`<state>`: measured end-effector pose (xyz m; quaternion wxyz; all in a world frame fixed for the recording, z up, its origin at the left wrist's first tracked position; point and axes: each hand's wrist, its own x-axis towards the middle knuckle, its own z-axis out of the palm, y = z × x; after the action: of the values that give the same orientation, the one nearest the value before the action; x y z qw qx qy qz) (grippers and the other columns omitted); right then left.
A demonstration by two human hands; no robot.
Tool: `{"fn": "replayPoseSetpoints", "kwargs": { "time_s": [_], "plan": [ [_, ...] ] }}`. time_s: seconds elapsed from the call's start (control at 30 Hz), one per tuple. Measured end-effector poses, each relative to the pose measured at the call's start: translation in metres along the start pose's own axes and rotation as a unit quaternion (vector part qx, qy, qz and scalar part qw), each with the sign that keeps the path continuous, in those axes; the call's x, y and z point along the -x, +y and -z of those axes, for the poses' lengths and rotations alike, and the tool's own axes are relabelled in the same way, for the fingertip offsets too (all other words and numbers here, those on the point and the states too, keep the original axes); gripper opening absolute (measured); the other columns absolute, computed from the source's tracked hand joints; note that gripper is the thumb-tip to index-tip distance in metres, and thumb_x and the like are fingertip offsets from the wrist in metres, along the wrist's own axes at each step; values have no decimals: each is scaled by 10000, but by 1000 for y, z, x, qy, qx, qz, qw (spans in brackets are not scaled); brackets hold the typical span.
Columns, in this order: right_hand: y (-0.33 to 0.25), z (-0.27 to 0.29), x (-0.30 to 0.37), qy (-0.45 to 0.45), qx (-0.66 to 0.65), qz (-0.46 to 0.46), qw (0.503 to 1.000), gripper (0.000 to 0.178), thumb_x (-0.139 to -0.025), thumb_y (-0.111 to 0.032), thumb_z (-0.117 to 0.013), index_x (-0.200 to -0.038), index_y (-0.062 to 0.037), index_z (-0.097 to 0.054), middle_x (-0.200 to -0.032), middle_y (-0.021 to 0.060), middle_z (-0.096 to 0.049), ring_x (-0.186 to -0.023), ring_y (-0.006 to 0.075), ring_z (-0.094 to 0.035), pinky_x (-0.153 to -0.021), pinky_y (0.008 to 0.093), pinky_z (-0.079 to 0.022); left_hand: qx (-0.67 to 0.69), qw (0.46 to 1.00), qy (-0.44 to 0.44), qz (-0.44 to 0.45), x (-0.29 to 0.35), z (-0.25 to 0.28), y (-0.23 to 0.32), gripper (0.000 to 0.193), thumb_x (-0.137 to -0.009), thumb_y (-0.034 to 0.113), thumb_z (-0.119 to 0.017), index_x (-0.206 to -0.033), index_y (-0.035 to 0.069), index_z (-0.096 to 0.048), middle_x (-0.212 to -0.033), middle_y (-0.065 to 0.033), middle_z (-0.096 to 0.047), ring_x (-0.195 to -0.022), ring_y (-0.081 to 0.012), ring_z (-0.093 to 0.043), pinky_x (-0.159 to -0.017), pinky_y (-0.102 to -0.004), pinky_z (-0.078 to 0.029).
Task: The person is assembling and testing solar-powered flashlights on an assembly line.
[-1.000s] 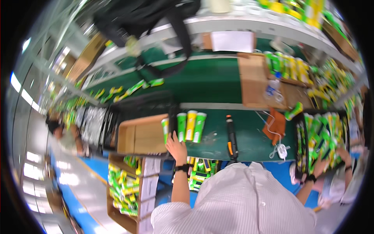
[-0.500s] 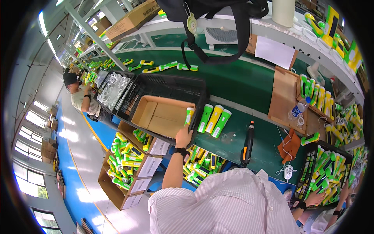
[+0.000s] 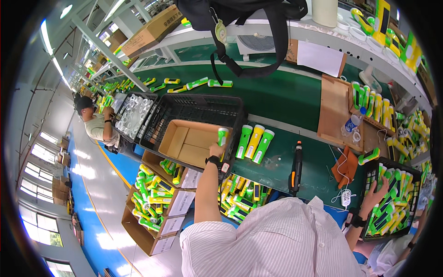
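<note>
My left hand [image 3: 217,150] is closed round a green-and-white flashlight [image 3: 223,137], held upright at the right end of a shallow cardboard box [image 3: 183,147]. That box sits inside a black plastic crate [image 3: 203,102]. On the far right, my right hand [image 3: 376,195] is over another black crate [image 3: 367,235] heaped with green and yellow flashlights [image 3: 392,203]. Its fingers are apart, close to the top flashlights; no hold on one shows. Three flashlights [image 3: 254,143], green, yellow and green, lie side by side on the green bench right of the left crate.
A black electric screwdriver [image 3: 296,168] lies on the bench, near a white power strip [image 3: 345,198]. Cardboard bins [image 3: 171,226] of flashlights stand below left. A black bag [image 3: 240,18] hangs from the shelf ahead. A co-worker [image 3: 97,122] is at far left beside a crate of clear rings [image 3: 134,113].
My right hand has risen and moved farther over the right crate, its fingers spreading. My left hand stays at the cardboard box with the flashlight, which now stands more upright.
</note>
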<state>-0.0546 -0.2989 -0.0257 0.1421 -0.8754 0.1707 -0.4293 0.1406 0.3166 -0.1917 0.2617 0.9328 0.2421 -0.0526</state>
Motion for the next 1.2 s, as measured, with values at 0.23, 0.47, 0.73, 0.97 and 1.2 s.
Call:
{"fn": "replayPoseSetpoints", "kwargs": {
  "time_s": [0.23, 0.47, 0.73, 0.97, 1.2],
  "plan": [
    [-93, -19, 9, -354, -314, -40, 880, 248, -805, -40, -541, -1051, -17, -528, -938, 92, -580, -862, 211, -562, -785, 318, -425, 318, 931, 68, -167, 132, 95, 130, 510, -701, 203, -723, -1076, 3, -440, -976, -151, -566, -890, -275, -567, -775, -350, -459],
    [-183, -37, 26, -493, -372, 119, 777, 657, -718, -196, -688, -1283, -77, -375, -1125, 145, -508, -844, 262, -561, -775, 339, -449, 521, 802, -246, -158, 206, -20, 222, 345, -809, 285, -646, -1016, 46, -506, -880, -38, -554, -801, -114, -527, -688, -260, -425],
    [-135, -47, 73, -445, -393, -78, 801, 638, -726, -70, -675, -1276, -64, -353, -1172, 169, -420, -1017, 291, -502, -785, 319, -493, 511, 732, -450, -42, 252, -82, 260, 300, -908, 319, -484, -1028, 49, -434, -873, -64, -545, -770, -141, -554, -665, -275, -462],
    [-144, -10, 59, -418, -156, 14, 895, 440, -729, -279, -665, -1117, -104, -551, -1060, 125, -466, -822, 289, -574, -661, 356, -493, 529, 740, -411, -67, 268, -104, 273, 330, -907, 351, -474, -1001, 45, -392, -874, -128, -562, -693, -174, -580, -580, -303, -499],
    [-144, -12, 62, -425, -118, 83, 894, 524, -658, -279, -727, -1110, -104, -530, -1035, 89, -477, -763, 264, -587, -630, 355, -491, 533, 738, -412, -37, 259, -132, 265, 338, -899, 347, -489, -1001, 42, -385, -857, -122, -551, -706, -172, -576, -579, -309, -500]
  ]
}}
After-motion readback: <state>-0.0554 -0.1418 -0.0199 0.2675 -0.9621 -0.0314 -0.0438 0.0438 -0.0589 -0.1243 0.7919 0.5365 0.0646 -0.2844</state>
